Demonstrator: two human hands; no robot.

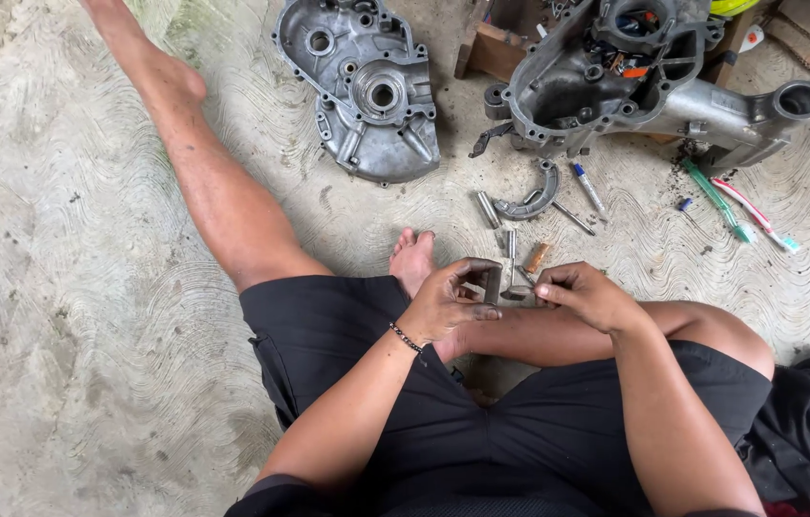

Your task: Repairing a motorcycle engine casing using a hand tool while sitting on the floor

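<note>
Here both hands, left (448,302) and right (585,295), pinch a small metal part (510,287) above bare concrete floor (70,287)

Grey swirl-patterned concrete floor (70,316); dull silver engine cover (366,86) far left, silver crankcase (634,96) far right; green toothbrush (717,199), pink-white toothbrush (754,215); black shorts (520,421); black bead bracelet (406,338)

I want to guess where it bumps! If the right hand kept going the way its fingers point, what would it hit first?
The right hand points left, toward the other hand. It would probably first meet the small metal part between them, then the left hand. Depth is hard to judge.
</note>
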